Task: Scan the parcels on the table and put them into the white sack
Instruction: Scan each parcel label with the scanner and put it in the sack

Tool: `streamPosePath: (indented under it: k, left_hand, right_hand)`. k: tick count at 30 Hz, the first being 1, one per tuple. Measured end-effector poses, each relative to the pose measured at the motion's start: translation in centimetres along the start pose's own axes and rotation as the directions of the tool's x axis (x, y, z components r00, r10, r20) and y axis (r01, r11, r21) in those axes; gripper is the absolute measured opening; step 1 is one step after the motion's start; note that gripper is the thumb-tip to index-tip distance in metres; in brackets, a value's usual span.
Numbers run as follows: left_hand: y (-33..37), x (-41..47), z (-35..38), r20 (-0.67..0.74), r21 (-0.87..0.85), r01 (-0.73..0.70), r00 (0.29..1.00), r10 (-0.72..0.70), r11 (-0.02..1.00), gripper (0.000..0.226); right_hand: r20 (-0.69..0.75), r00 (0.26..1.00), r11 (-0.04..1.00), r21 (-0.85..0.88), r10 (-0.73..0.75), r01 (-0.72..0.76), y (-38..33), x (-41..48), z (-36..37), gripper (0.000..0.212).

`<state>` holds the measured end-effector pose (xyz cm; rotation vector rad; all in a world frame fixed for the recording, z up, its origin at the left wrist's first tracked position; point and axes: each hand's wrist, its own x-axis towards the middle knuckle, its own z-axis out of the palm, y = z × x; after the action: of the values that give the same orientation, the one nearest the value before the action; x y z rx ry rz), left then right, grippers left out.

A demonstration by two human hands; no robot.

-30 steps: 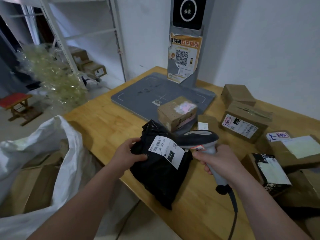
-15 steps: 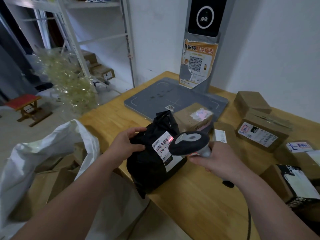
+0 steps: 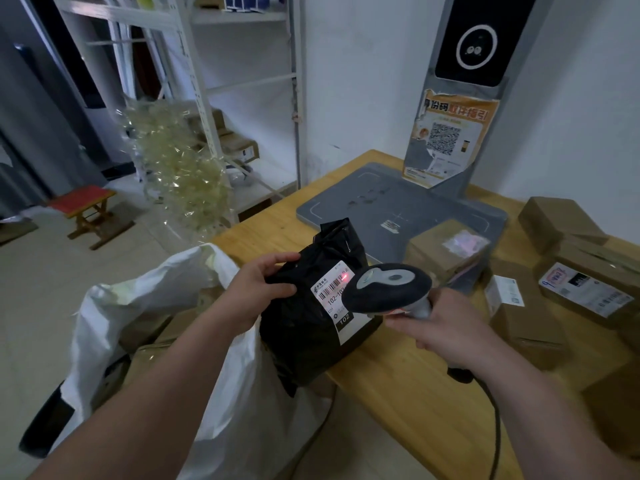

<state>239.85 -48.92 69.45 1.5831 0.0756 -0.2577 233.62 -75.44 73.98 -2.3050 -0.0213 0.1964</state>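
Now grips the black poly parcel point(image 3: 304, 337) at the table point(image 3: 398, 386) edge with the left hand point(image 3: 263, 289), beside the white sack point(image 3: 114, 306); clasps the barcode scanner point(image 3: 388, 289) in the right hand point(image 3: 446, 327), red dot on the label point(image 3: 330, 294).

White label point(image 3: 341, 299) on black parcel point(image 3: 304, 323), frame centre: barcode on top, then "102-10…", the rest hidden behind the scanner point(image 3: 388, 289). "102" repeated in white on a black block at the label's bottom.

Poster point(image 3: 450, 136) on grey post point(image 3: 453, 188), upper right: "身份码" in dark print, "取件指引" in orange, QR code point(image 3: 444, 138) beneath.

Brown box label point(image 3: 585, 289), right edge: blue handwriting and print, not legible.
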Motion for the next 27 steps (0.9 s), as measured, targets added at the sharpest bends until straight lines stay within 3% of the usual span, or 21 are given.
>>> streamPosePath:
  k: [7,11,18,21,23,25,27]
  left_hand:
    - [0.8,-1.5,-7.6,-0.067,-0.057,-0.020,0.998,0.016,0.998,0.050]
    - [1.5,-2.5,-13.3,-0.226,-0.180,-0.083,0.973,0.041,0.980,0.053]
    - [0.2,-4.3,-21.9,-0.585,-0.238,-0.167,0.811,-0.004,0.957,0.056]
    - [-2.4,-4.0,-22.9,-0.682,-0.080,-0.113,0.731,0.029,0.990,0.048]
    - [-4.3,-3.4,-23.2,-0.684,0.211,0.011,0.716,0.140,0.978,0.047]
    - [-6.1,-2.6,-23.5,-0.555,0.546,0.122,0.794,0.249,0.829,0.047]
    - [-7.5,-1.7,-23.3,-0.378,0.757,0.143,0.891,0.250,0.637,0.046]
  right_hand:
    - [0.020,1.000,0.990,0.138,-0.012,0.010,-5.3,1.4,4.9,0.017]
    - [0.065,0.998,0.967,0.254,-0.024,0.007,-8.1,2.6,8.4,0.020]
    - [0.152,0.988,0.930,0.355,0.038,-0.090,-9.9,5.4,14.8,0.014]
    - [0.181,0.980,0.923,0.356,0.085,-0.146,-9.8,6.3,17.2,0.015]
    - [0.201,0.972,0.908,0.373,0.121,-0.191,-9.5,6.8,18.6,0.016]
    - [0.212,0.964,0.883,0.406,0.160,-0.236,-9.1,7.3,19.8,0.014]
    - [0.217,0.954,0.852,0.440,0.206,-0.284,-8.6,7.7,20.9,0.012]
